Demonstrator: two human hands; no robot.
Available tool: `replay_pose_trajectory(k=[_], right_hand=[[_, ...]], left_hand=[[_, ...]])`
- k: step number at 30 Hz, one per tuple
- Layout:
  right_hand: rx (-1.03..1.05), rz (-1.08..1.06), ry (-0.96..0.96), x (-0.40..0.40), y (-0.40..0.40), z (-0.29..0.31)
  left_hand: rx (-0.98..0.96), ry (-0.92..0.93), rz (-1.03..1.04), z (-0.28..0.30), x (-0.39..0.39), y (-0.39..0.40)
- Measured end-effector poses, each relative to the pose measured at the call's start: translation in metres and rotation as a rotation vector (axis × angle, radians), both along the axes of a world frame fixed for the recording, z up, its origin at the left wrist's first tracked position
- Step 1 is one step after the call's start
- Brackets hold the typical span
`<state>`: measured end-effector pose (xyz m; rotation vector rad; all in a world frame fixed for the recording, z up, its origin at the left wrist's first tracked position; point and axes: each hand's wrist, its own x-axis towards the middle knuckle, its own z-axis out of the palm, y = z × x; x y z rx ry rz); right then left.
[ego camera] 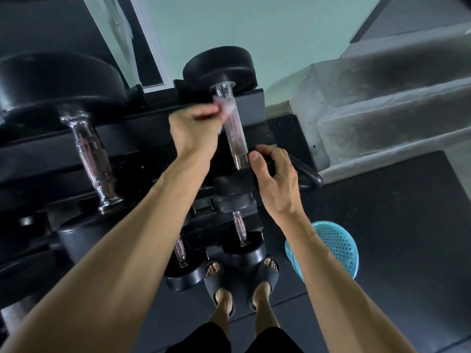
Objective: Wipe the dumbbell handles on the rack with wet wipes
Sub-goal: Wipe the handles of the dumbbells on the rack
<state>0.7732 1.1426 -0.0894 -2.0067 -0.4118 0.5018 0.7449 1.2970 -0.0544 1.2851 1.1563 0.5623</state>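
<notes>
Left hand (193, 128) pinches wet wipe (224, 108) on dumbbell handle (233, 131); right hand (274, 174) curls on near weight (237, 183). Wrap wipe around, slide full length.

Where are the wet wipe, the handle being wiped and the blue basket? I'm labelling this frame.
wet wipe (225, 106): head view, on the blurred white wad at the left hand's fingertips.
dumbbell handle (234, 131): head view, on its knurled middle.
blue basket (339, 248): head view, on its perforated wall.
</notes>
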Motion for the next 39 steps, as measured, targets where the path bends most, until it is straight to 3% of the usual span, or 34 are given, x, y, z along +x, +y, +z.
replay_pose_trajectory(k=[3, 8, 14, 20, 26, 32, 36, 39], right_hand=[[0.000, -0.005, 0.017, 0.001, 0.000, -0.001], [0.015, -0.015, 0.018, 0.000, 0.001, 0.001], [0.006, -0.074, 0.100, -0.002, -0.001, -0.001], [-0.008, -0.077, 0.154, -0.012, -0.012, -0.002], [-0.003, -0.055, 0.159, -0.009, -0.013, -0.001], [0.009, -0.005, 0.135, -0.003, -0.013, 0.001], [-0.011, 0.060, 0.132, 0.003, -0.015, 0.007], [-0.005, 0.058, 0.168, 0.002, -0.016, 0.007]], left_hand=[[0.095, -0.010, 0.008, 0.006, 0.016, 0.017], [0.207, 0.105, -0.340, -0.006, -0.029, -0.016], [0.209, 0.049, -0.229, 0.007, -0.007, 0.004], [0.234, 0.264, -0.562, -0.007, -0.038, -0.020], [0.360, 0.039, -0.359, -0.001, -0.015, -0.003], [0.348, 0.129, -0.527, -0.013, -0.030, -0.009], [0.492, 0.003, -0.314, 0.004, -0.004, 0.010], [0.624, 0.082, -0.248, 0.000, 0.003, 0.006]])
